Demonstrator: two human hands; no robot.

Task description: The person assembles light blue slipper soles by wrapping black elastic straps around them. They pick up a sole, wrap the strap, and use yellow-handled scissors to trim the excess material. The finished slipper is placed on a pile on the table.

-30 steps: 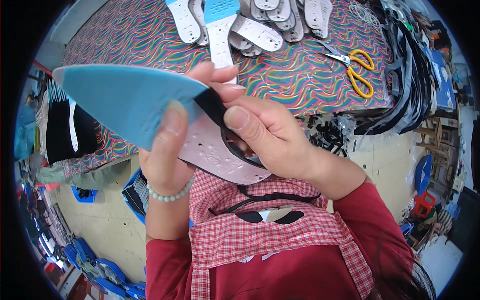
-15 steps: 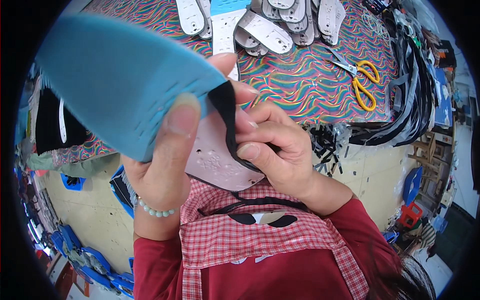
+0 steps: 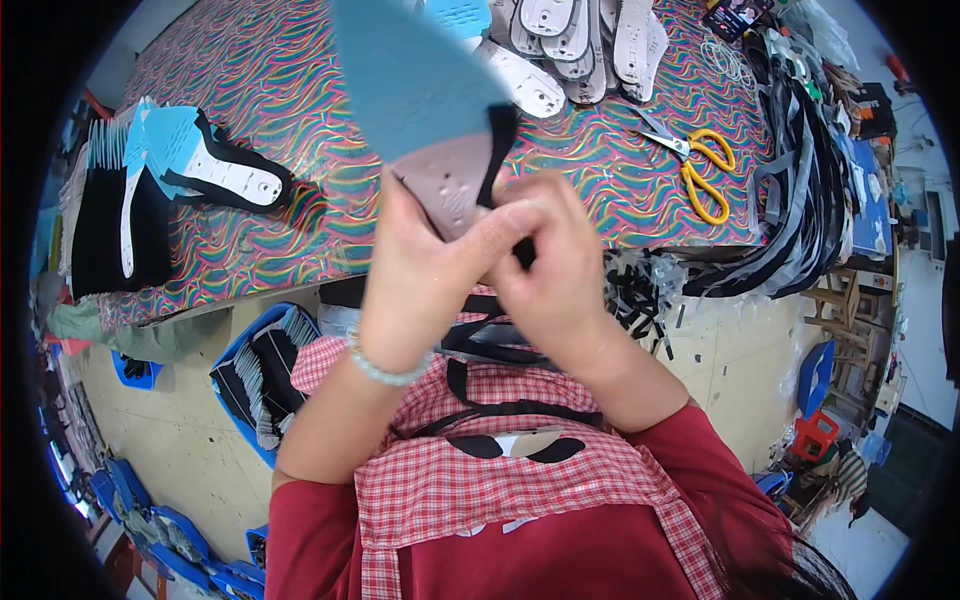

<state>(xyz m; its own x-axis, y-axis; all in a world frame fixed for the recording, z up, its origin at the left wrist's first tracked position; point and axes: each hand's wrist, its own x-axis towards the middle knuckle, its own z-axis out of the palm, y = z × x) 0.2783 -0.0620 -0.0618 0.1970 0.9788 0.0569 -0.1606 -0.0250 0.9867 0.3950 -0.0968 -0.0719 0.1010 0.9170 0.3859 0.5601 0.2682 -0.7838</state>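
Note:
An insole (image 3: 420,90) with a blue forefoot and a pale pinkish-white heel is raised over the near side of the table, blurred by motion. My left hand (image 3: 415,245), a beaded bracelet at its wrist, grips it by the heel end. A black strip (image 3: 503,140) follows the insole's right edge. Closed around the lower part of that strip, beside the heel, is my right hand (image 3: 550,255). The two hands touch near the heel tip, and the fingers hide where strip and insole meet.
Yellow-handled scissors (image 3: 700,165) lie on the patterned table (image 3: 310,90), right of the insole. White insoles (image 3: 575,45) are piled at the back. Finished-looking blue-and-white pieces (image 3: 225,175) rest at left. Black strips (image 3: 800,200) hang over the right edge. A blue bin (image 3: 230,385) stands below.
The insole has swung from pointing left to pointing away from me, toward the back of the table. Both hands have drawn together at its heel, my left hand shifting right.

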